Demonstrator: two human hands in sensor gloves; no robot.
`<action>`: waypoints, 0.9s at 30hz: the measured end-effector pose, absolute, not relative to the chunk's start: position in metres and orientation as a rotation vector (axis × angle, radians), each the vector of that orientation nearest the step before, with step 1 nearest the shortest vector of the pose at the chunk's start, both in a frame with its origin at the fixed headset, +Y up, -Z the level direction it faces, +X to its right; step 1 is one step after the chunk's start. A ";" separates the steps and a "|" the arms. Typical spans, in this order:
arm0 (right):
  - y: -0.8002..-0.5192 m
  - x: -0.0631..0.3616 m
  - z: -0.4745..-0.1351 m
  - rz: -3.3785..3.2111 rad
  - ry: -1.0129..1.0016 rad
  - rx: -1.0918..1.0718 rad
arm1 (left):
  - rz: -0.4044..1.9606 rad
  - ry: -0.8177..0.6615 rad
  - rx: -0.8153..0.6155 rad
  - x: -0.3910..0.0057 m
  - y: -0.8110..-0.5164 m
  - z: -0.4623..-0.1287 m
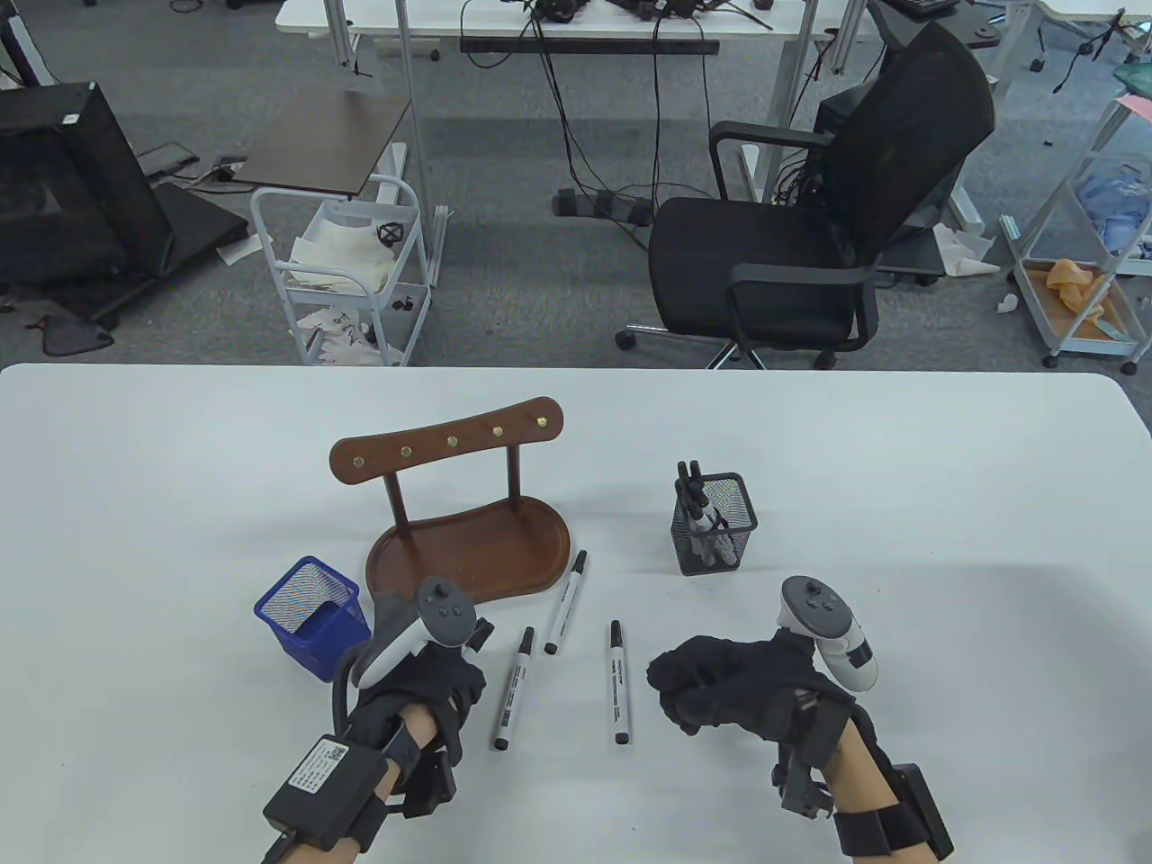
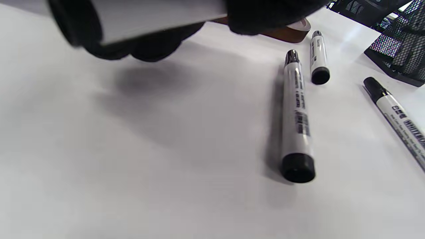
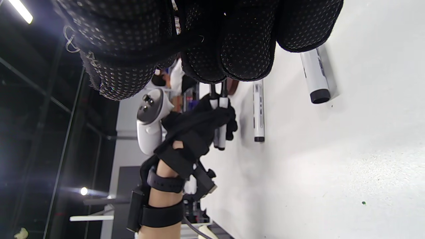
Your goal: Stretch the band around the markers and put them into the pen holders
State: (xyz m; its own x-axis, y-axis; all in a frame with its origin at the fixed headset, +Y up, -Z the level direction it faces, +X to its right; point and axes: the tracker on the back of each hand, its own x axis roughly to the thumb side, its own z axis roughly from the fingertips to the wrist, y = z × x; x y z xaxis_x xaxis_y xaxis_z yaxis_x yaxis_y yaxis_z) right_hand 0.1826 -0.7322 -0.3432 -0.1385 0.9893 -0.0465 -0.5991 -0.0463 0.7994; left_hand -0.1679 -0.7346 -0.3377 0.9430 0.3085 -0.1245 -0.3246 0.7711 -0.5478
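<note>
Markers (image 3: pixel 219 132) sit clamped in left fingers (image 3: pixel 229 122); right fingers (image 1: pixel 688 688) curl empty above open tabletop (image 1: pixel 945 504).

Markers and two pen holders on the white tabletop (image 1: pixel 900 504).
Three white, black-capped markers (image 1: pixel 619 682) lie flat near centre; more stand in the black mesh holder (image 1: pixel 715 526) far right; the blue mesh holder (image 1: pixel 313 617) sits left.
</note>
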 end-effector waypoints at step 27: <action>-0.732 0.184 -0.343 1.558 0.806 0.641 | 0.509 -0.021 -0.578 -0.144 -0.729 -0.344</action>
State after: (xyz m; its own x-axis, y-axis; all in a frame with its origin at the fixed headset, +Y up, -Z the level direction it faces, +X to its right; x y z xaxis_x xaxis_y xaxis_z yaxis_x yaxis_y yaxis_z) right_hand 0.1839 -0.7316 -0.3434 -0.1406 0.9891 -0.0428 -0.6062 -0.0518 0.7936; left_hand -0.1444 -0.7295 -0.3436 0.8765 0.4661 -0.1207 -0.4544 0.7179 -0.5274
